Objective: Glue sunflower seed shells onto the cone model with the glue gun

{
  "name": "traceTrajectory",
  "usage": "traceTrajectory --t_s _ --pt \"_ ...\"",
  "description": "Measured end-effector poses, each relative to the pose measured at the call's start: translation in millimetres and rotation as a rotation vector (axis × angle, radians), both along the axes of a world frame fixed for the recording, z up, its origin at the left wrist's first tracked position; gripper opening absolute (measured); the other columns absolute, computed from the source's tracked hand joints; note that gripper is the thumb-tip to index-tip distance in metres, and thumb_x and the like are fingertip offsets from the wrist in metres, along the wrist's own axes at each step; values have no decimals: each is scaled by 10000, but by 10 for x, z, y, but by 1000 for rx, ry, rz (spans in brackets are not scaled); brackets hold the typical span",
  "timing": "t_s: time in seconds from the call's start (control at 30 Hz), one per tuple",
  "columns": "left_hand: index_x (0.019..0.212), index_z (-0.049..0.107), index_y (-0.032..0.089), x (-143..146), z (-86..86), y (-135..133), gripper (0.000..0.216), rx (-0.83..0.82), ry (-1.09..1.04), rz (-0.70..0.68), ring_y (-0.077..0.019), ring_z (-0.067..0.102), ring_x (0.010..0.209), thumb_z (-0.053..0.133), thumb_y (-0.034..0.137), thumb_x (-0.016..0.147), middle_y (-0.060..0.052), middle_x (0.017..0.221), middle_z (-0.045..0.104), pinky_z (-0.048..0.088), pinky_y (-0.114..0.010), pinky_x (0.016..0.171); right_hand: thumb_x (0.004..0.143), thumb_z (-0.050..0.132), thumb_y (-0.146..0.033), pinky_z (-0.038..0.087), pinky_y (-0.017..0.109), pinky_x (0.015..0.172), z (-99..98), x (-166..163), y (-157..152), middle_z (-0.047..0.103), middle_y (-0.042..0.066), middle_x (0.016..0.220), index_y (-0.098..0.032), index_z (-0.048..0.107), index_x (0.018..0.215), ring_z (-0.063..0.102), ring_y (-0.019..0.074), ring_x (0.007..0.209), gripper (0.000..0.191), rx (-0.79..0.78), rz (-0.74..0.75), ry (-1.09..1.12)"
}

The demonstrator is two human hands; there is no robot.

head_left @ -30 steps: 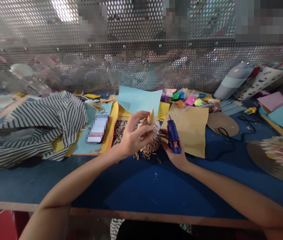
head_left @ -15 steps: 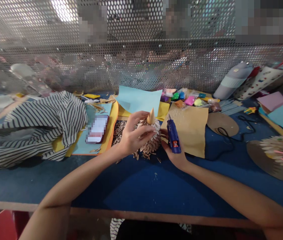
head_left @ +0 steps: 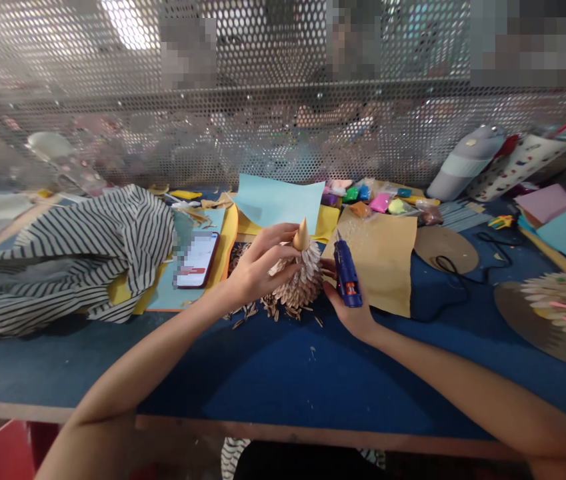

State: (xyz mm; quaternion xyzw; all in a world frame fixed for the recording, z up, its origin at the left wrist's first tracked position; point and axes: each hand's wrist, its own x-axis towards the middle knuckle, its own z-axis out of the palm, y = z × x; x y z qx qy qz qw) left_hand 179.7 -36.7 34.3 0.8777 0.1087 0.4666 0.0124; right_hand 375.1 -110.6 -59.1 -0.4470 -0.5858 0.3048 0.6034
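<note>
- On the blue bench (head_left: 283, 380), your left hand (head_left: 263, 267) grips a husk-covered cone (head_left: 303, 283), upright, just beside loose seed husks (head_left: 247, 313);
- your right hand (head_left: 350, 313) holds a blue glue gun (head_left: 347, 273) upright, next to the cone, in front of a brown paper sheet (head_left: 385, 267).

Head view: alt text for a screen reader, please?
A person's left hand holds a cone covered in overlapping seed shells, while their right hand holds a blue hot glue gun. They work over a blue table, with a striped cloth and colored paper nearby.
</note>
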Motion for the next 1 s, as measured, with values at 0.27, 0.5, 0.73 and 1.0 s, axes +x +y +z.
traceTrajectory --t_s 0.27,0.5,0.73,1.0 --pt "1053 575 226 7 -55 15 184 -16 -44 -22 -214 576 1201 625 141 897 -77 1288 506 624 -411 932 883 619 -309 505 467 1014 -19 15 -5 700 73 1095 -254 620 1093 654 240 1090 218 -18 -33 -17" --pt "1054 590 234 7 -59 -25 209 -4 -73 4 -221 576 1202 607 100 894 -76 1295 506 620 -423 917 891 606 -291 538 445 987 30 -7 -2 679 77 1162 -260 617 1091 660 231 1094 204 -2 19 46" --pt "984 622 217 15 41 -145 175 52 -151 249 -126 619 873 640 87 868 -20 955 582 570 -263 727 890 598 -323 536 459 992 39 -10 -4 685 64 1143 -274 604 1095 654 232 1102 211 -8 7 18" --pt "962 602 216 -5 11 -137 132 77 -106 282 -128 605 772 615 112 881 -3 868 615 524 -276 676 893 587 -311 520 461 1006 27 -19 0 675 67 1118 -262 586 1084 644 228 1100 197 -7 7 19"
